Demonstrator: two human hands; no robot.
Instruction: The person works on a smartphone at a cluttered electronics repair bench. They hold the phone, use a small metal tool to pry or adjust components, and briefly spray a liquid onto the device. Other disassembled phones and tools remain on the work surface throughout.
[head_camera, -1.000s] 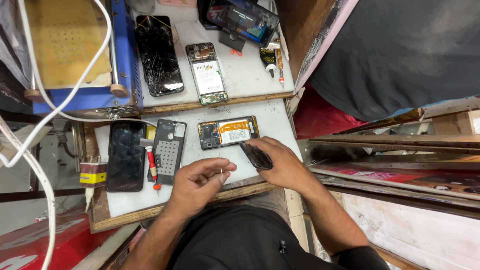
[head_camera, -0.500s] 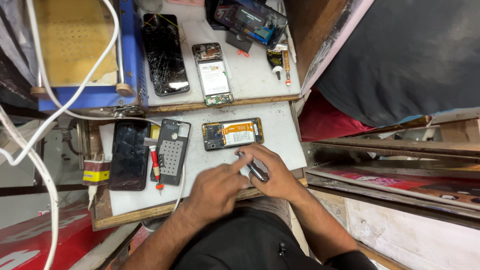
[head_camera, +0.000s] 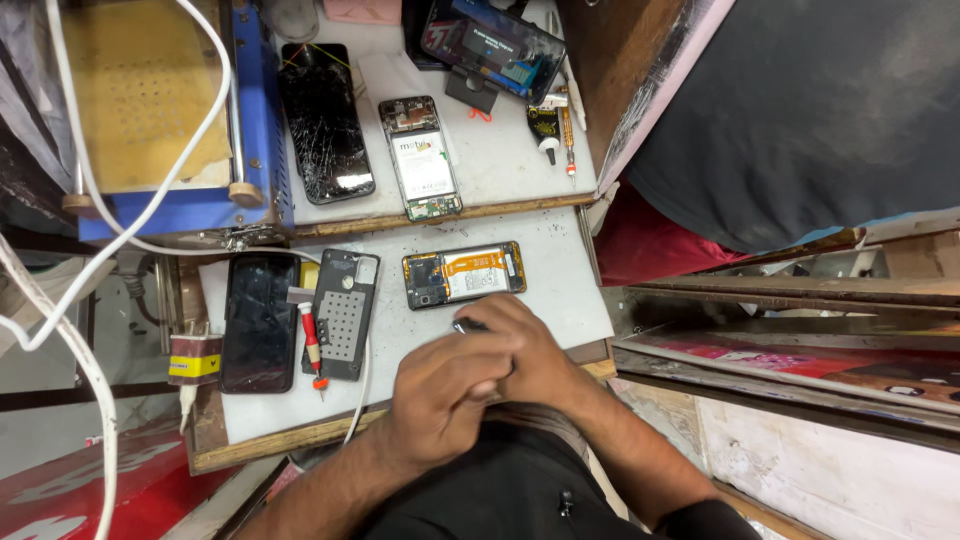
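Observation:
My left hand (head_camera: 440, 390) and my right hand (head_camera: 535, 350) are pressed together at the front of the lower white shelf (head_camera: 560, 290). Both close around a small dark tool (head_camera: 468, 325), and only its tip pokes out above the fingers. Just beyond the hands lies an opened phone (head_camera: 465, 275) with an orange flex cable and a white battery showing. My fingers hide most of the tool and whatever else they hold.
Left of the hands lie a dark grey back cover (head_camera: 345, 310), a red screwdriver (head_camera: 312, 350) and a black phone (head_camera: 258, 320). The upper shelf holds a cracked phone (head_camera: 325, 120), another opened phone (head_camera: 425, 155) and a lit phone on a stand (head_camera: 490, 40). A blue machine (head_camera: 150, 110) and white cables (head_camera: 90, 190) stand at the left.
My left hand has moved right from the shelf's front edge and joined my right hand over the dark tool. The view has shifted slightly.

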